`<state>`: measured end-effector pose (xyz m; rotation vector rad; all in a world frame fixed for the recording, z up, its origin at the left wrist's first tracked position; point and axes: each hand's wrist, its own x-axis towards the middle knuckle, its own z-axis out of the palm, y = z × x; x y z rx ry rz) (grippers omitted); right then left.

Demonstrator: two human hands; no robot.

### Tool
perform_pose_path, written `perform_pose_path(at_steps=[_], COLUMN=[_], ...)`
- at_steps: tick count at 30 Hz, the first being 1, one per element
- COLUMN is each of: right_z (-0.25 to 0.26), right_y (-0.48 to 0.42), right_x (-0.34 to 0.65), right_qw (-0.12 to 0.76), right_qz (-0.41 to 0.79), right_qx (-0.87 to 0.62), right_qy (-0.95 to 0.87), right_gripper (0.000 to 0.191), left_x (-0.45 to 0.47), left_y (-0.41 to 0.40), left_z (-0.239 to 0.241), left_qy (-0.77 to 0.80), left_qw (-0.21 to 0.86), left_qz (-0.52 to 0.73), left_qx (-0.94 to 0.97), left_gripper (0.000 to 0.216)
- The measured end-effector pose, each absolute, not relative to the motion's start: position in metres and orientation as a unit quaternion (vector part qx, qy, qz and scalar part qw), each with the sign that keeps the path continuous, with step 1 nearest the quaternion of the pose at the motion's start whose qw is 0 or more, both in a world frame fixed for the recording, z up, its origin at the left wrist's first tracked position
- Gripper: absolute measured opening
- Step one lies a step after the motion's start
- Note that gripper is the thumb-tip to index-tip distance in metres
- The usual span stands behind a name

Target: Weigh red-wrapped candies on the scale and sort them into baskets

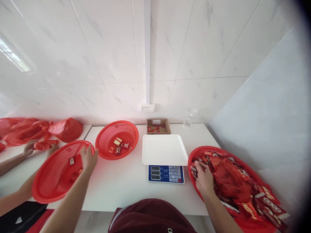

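Observation:
My left hand (88,160) is at the right rim of a tilted red plastic basket (40,181), fingers inside and thumb outside, closed on the rim. A few small wrapped candies (72,161) lie in that basket. My right hand (203,178) reaches into a large red basket (193,152) heaped with red-wrapped snacks (251,210). Its fingers are curled round a small dark-red wrapped candy (194,171) near the left rim, partly hidden by the fingers. Between my hands stands a digital scale (166,174) with a white weighing tray (164,150) on top.
Another red basket (99,152) with several wrapped candies stands left of the scale. Behind the scale are a small cardboard box (167,127) and a clear plastic bottle (188,121) lying tilted. At left, another person's hands (29,148) work beside red plastic bags (66,129).

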<state>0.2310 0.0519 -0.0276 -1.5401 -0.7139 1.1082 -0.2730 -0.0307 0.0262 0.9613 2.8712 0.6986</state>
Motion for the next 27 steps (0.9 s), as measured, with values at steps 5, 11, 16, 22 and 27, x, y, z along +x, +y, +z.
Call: perform_pose_path(at_steps=[5, 11, 16, 22, 27], right_z=[-0.011, -0.021, -0.019, -0.020, -0.040], right_y=[0.094, 0.112, 0.114, 0.116, 0.115], right_x=[0.162, 0.146, 0.151, 0.143, 0.124], right_qw=[0.497, 0.437, 0.424, 0.310, 0.191], right_qz=[0.648, 0.675, 0.691, 0.542, 0.390], right_qx=[-0.540, -0.560, -0.536, -0.631, -0.614], right_qy=[-0.203, -0.198, -0.236, -0.461, -0.659], right_gripper=[0.022, 0.014, 0.019, 0.062, 0.059], left_x=[-0.166, -0.102, -0.104, -0.095, -0.085], left_y=[-0.018, -0.039, -0.053, -0.051, -0.052], left_z=[-0.008, -0.025, -0.028, -0.023, -0.015], left_qy=[0.771, 0.713, 0.744, 0.740, 0.736], left_qw=[0.008, 0.141, 0.188, 0.222, 0.229], left_qz=[0.363, 0.350, 0.358, 0.352, 0.357], left_qx=[0.522, 0.591, 0.533, 0.528, 0.528], left_gripper=[0.041, 0.041, 0.041, 0.042, 0.042])
